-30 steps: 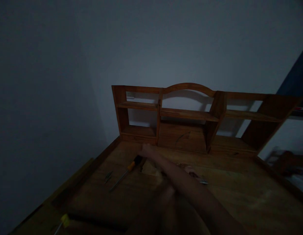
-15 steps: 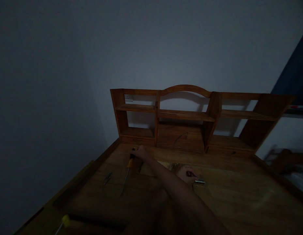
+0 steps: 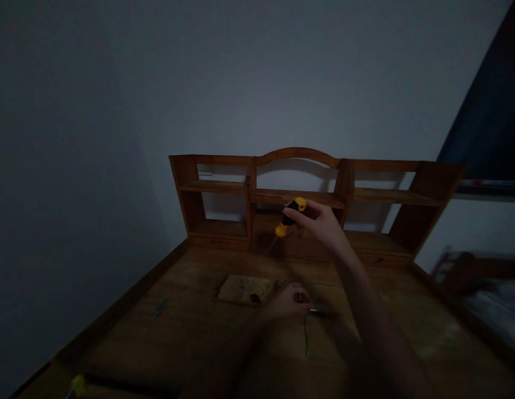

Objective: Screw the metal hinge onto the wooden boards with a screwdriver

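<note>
My right hand (image 3: 321, 221) is raised above the table, closed round the black-and-yellow handle of a screwdriver (image 3: 288, 217). Its shaft slants down to the left, and the tip is blurred in the dark. Lower down, my left hand (image 3: 291, 299) rests close to the tabletop with its fingers curled on a small shiny metal piece (image 3: 316, 310), whose exact kind is too dim to make out. Just left of that hand lies a flat, worn, pale rectangular piece (image 3: 240, 288) with dark patches.
A wooden shelf unit (image 3: 299, 196) with an arched top stands along the table's back edge. Thin metal pieces (image 3: 159, 308) lie on the wooden tabletop (image 3: 190, 332) at left. A yellow-ended tool (image 3: 78, 383) shows at the bottom left. White wall rises behind.
My right hand has lifted the screwdriver from the left side of the table up and to the right. The pale piece is now uncovered. My left hand stays low with the metal piece.
</note>
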Demonstrator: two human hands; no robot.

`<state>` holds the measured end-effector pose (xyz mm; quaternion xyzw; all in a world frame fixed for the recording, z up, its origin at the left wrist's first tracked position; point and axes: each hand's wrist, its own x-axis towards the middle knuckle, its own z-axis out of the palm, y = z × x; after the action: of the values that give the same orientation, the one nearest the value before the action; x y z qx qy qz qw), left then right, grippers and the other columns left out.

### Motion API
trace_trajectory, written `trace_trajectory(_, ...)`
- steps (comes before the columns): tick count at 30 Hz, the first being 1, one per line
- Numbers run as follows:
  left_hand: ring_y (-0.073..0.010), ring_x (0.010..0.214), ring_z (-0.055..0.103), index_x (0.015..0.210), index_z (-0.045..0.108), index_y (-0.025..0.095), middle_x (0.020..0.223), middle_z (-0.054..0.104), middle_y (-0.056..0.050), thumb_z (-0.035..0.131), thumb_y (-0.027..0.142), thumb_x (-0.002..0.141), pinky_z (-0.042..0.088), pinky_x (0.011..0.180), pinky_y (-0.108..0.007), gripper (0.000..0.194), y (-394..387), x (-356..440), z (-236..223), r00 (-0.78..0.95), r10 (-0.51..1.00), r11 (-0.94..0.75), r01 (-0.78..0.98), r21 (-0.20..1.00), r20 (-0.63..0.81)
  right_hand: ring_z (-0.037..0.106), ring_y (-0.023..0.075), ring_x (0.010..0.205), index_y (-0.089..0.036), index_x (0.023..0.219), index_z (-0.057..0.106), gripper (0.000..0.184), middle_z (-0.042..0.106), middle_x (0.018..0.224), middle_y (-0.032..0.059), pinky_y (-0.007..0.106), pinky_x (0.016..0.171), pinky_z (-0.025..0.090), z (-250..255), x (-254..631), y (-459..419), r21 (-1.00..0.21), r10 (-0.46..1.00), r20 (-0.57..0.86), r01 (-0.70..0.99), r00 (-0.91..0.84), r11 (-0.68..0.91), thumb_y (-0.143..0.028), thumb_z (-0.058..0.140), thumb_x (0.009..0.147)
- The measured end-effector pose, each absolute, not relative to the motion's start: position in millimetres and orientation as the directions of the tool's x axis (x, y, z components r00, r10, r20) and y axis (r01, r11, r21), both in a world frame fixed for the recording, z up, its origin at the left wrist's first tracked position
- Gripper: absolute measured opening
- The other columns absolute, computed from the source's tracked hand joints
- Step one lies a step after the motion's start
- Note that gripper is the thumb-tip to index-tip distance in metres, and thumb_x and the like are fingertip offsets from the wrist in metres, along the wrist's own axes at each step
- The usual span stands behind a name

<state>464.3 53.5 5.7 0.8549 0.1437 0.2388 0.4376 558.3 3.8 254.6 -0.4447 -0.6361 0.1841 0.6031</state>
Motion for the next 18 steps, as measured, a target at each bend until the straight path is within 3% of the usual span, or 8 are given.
trace_trajectory(3,-0.0203,0.086,0.063,0.080,0.074,0.019,0.085,0.069,-0.006,0.075,0.039,0.076,0.047,0.074,-0.030,0.020,57,465,4,0.808,0.498,-0.604,0.063,0.794,0.314,0.062,0.0167,0.065,-0.018,0.090,0.070,0.037,0.069,0.079,0.0034,0.026,0.054,0.047,254,587,-33,-0.672,0.735,0.659,0.562,0.156,0.483,-0.053,0.068,0.078)
trace_trajectory(7,-0.0184,0.083,0.062,0.081,0.075,0.021,0.082,0.068,-0.004,0.075,0.038,0.076,0.046,0.075,-0.029,0.018,54,462,11,0.804,0.516,-0.612,0.104,0.784,0.296,0.061,0.0175,0.060,-0.024,0.085,0.065,0.029,0.066,0.071,0.0012,0.027,0.052,0.045,245,605,-65,-0.488,0.693,0.708,0.802,0.133,0.345,-0.052,0.067,0.080)
trace_trajectory(12,-0.0186,0.083,0.062,0.083,0.076,0.024,0.084,0.069,-0.003,0.073,0.043,0.077,0.045,0.077,-0.030,0.019,49,458,21,0.808,0.532,-0.617,0.164,0.770,0.254,0.061,0.0170,0.052,-0.027,0.092,0.061,0.026,0.065,0.071,-0.0001,0.028,0.043,0.043,237,625,-73,-0.500,0.764,0.643,0.781,0.045,0.374,-0.052,0.064,0.083)
trace_trajectory(18,-0.0192,0.087,0.062,0.083,0.075,0.026,0.086,0.069,-0.001,0.072,0.049,0.077,0.043,0.079,-0.030,0.024,52,457,15,0.798,0.542,-0.655,0.206,0.727,0.262,0.060,0.0183,0.056,-0.028,0.092,0.059,0.026,0.063,0.070,0.0006,0.029,0.046,0.042,235,645,-66,-0.425,0.769,0.639,0.817,-0.035,0.390,-0.053,0.063,0.084)
